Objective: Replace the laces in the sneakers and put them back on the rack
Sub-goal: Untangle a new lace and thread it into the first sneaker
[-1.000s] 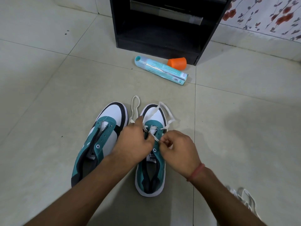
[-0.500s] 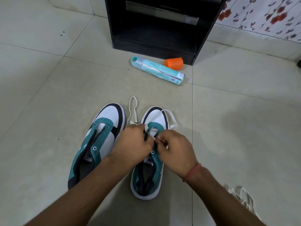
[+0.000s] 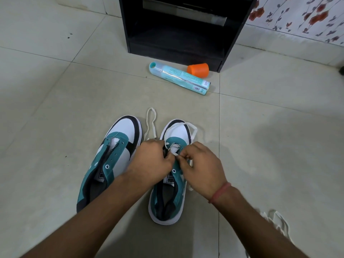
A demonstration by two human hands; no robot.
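Two teal, white and black sneakers stand side by side on the tiled floor. The left sneaker (image 3: 109, 161) has no lace in its eyelets. Over the right sneaker (image 3: 171, 194) both my hands work at the lower eyelets. My left hand (image 3: 150, 162) grips the shoe's left eyelet flap and the lace there. My right hand (image 3: 201, 168) pinches the white lace (image 3: 189, 127), which loops over the toe cap. Another loop of that lace (image 3: 151, 121) lies on the floor between the toes. My fingertips hide the eyelet they work on.
A black shoe rack (image 3: 182, 28) stands open ahead. In front of it lie a teal spray can (image 3: 178, 78) and an orange cap (image 3: 198, 70). A second white lace (image 3: 277, 224) lies bunched on the floor by my right forearm.
The lace loop over the right toe cap has shrunk as lace was drawn through. Both hands stay at the eyelets, and the view has shifted a little.
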